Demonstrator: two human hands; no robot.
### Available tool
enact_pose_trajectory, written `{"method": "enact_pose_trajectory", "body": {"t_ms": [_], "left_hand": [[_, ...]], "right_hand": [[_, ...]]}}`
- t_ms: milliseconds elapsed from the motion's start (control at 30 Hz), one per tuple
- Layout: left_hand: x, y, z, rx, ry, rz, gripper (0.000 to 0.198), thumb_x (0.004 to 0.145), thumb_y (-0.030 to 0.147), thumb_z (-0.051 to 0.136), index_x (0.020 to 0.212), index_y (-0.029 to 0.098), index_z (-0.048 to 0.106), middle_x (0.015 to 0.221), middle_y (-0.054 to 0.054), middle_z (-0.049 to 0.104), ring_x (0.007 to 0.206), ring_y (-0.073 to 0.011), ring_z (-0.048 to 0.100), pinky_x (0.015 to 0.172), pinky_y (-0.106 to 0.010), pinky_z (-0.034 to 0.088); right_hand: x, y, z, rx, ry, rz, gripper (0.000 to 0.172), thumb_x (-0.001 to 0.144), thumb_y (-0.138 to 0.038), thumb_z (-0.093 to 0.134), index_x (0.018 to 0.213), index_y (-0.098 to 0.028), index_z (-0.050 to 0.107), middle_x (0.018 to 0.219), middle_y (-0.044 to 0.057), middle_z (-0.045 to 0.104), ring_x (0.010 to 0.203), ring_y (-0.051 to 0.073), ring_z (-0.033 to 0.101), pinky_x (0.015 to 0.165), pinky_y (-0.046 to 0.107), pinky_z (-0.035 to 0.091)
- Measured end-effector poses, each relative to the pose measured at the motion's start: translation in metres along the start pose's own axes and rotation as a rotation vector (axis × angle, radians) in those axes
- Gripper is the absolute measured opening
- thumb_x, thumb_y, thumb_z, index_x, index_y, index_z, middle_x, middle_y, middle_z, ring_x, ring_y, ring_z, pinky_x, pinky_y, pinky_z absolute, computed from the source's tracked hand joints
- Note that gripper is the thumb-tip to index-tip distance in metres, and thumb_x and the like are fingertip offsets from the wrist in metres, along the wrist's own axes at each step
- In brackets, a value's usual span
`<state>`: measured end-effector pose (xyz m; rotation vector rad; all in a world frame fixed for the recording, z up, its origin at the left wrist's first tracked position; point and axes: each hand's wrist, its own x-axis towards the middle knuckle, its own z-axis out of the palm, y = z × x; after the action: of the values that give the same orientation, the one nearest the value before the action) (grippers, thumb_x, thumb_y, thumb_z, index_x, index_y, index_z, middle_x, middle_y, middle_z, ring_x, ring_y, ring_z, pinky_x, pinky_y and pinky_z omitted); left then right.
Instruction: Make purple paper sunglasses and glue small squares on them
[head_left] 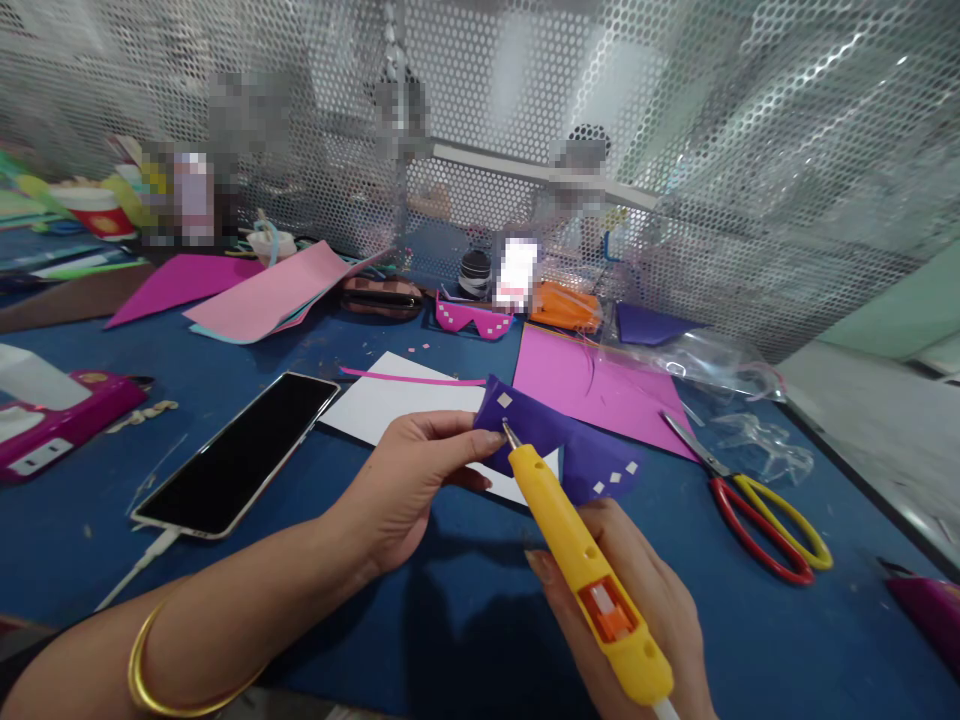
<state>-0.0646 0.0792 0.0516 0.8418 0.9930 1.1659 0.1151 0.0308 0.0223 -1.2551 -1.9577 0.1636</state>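
Note:
My left hand [427,465] pinches the left end of a purple glasses-shaped cutout [540,430], which carries small pale diamond pieces at both ends. In my right hand [645,590] is a yellow glue gun [577,550] with an orange-red part in its side. Its metal tip points at the cutout just below the left diamond, close to my left fingertips; I cannot tell whether it touches. Beneath the cutout, partly hidden, lies white paper [390,395]. Pink glasses [474,317] with similar pale squares rest farther back.
A charging phone [244,455] and a magenta power strip [71,415] lie at left. Scissors [757,520] with red and yellow handles are at right, near clear plastic [765,445]. Pink foam sheets [285,290], a pink-purple sheet [607,385] and perforated metal mesh [480,90] stand beyond.

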Motion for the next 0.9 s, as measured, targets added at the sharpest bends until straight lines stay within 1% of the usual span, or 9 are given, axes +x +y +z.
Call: {"method": "enact_pose_trajectory", "body": {"t_ms": [100, 167, 300, 467, 600, 700, 800, 833, 900], "left_hand": [[0.000, 0.001, 0.001, 0.000, 0.011, -0.010, 0.008, 0.070, 0.026, 0.080, 0.072, 0.019, 0.080, 0.076, -0.003, 0.071, 0.072, -0.0137, 0.059, 0.060, -0.021, 0.048], [0.000, 0.001, 0.001, -0.008, 0.019, -0.017, 0.009, 0.067, 0.026, 0.082, 0.070, 0.018, 0.079, 0.075, -0.003, 0.071, 0.071, -0.0142, 0.059, 0.060, -0.022, 0.048], [0.000, 0.001, 0.001, -0.019, 0.022, -0.025, 0.010, 0.067, 0.026, 0.082, 0.072, 0.018, 0.079, 0.076, -0.003, 0.072, 0.071, -0.0136, 0.059, 0.059, -0.021, 0.049], [0.000, 0.000, 0.001, -0.018, 0.035, -0.033, 0.009, 0.067, 0.025, 0.084, 0.071, 0.018, 0.079, 0.074, -0.001, 0.070, 0.070, -0.0124, 0.058, 0.058, -0.020, 0.049], [0.000, -0.001, 0.001, -0.009, 0.036, -0.042, 0.008, 0.067, 0.024, 0.083, 0.071, 0.019, 0.078, 0.074, -0.001, 0.069, 0.070, -0.0126, 0.058, 0.058, -0.021, 0.050], [0.000, -0.002, 0.000, -0.006, 0.033, -0.048, 0.009, 0.069, 0.025, 0.082, 0.074, 0.018, 0.079, 0.076, -0.002, 0.070, 0.072, -0.0134, 0.059, 0.059, -0.021, 0.050], [0.001, -0.003, 0.000, -0.017, 0.036, -0.051, 0.006, 0.069, 0.024, 0.082, 0.070, 0.019, 0.078, 0.071, -0.001, 0.069, 0.067, -0.0116, 0.058, 0.059, -0.021, 0.049], [0.001, -0.003, 0.001, -0.022, 0.039, -0.053, 0.006, 0.068, 0.023, 0.082, 0.068, 0.019, 0.078, 0.069, 0.000, 0.068, 0.064, -0.0107, 0.057, 0.059, -0.021, 0.049], [0.001, -0.002, 0.001, -0.033, 0.040, -0.050, 0.006, 0.067, 0.023, 0.082, 0.067, 0.019, 0.077, 0.069, 0.000, 0.068, 0.063, -0.0104, 0.057, 0.059, -0.021, 0.048]], "right_hand": [[0.000, -0.001, 0.001, 0.001, 0.024, -0.031, 0.029, 0.097, -0.050, 0.050, 0.084, -0.024, 0.050, 0.069, -0.004, 0.057, 0.048, 0.010, 0.057, 0.042, 0.022, 0.041], [-0.001, -0.001, 0.000, 0.019, 0.057, -0.026, 0.027, 0.097, -0.049, 0.050, 0.087, -0.024, 0.051, 0.072, -0.003, 0.059, 0.050, 0.010, 0.059, 0.042, 0.021, 0.043], [-0.002, -0.002, -0.002, 0.028, 0.116, 0.009, 0.026, 0.097, -0.049, 0.050, 0.091, -0.024, 0.055, 0.078, -0.001, 0.062, 0.055, 0.011, 0.061, 0.044, 0.022, 0.045], [-0.006, -0.010, -0.007, -0.005, 0.151, 0.060, 0.027, 0.097, -0.050, 0.047, 0.096, -0.026, 0.059, 0.079, 0.000, 0.061, 0.058, 0.013, 0.062, 0.048, 0.024, 0.049], [-0.009, -0.013, -0.010, 0.016, 0.212, 0.100, 0.025, 0.096, -0.048, 0.049, 0.097, -0.025, 0.061, 0.086, 0.003, 0.064, 0.066, 0.015, 0.065, 0.051, 0.026, 0.050], [-0.009, -0.012, -0.007, 0.094, 0.177, 0.039, 0.023, 0.094, -0.048, 0.054, 0.091, -0.026, 0.059, 0.084, 0.001, 0.065, 0.063, 0.014, 0.064, 0.050, 0.026, 0.050], [-0.009, -0.015, 0.000, 0.173, 0.120, -0.066, 0.024, 0.094, -0.049, 0.054, 0.090, -0.026, 0.057, 0.081, 0.000, 0.066, 0.057, 0.013, 0.062, 0.049, 0.025, 0.048], [-0.010, -0.016, 0.001, 0.184, 0.114, -0.081, 0.024, 0.094, -0.050, 0.054, 0.091, -0.026, 0.056, 0.081, 0.000, 0.066, 0.057, 0.013, 0.062, 0.049, 0.026, 0.048], [-0.012, -0.013, -0.002, 0.170, 0.121, -0.063, 0.026, 0.095, -0.052, 0.051, 0.092, -0.027, 0.056, 0.083, 0.001, 0.067, 0.061, 0.014, 0.064, 0.049, 0.027, 0.048]]}}
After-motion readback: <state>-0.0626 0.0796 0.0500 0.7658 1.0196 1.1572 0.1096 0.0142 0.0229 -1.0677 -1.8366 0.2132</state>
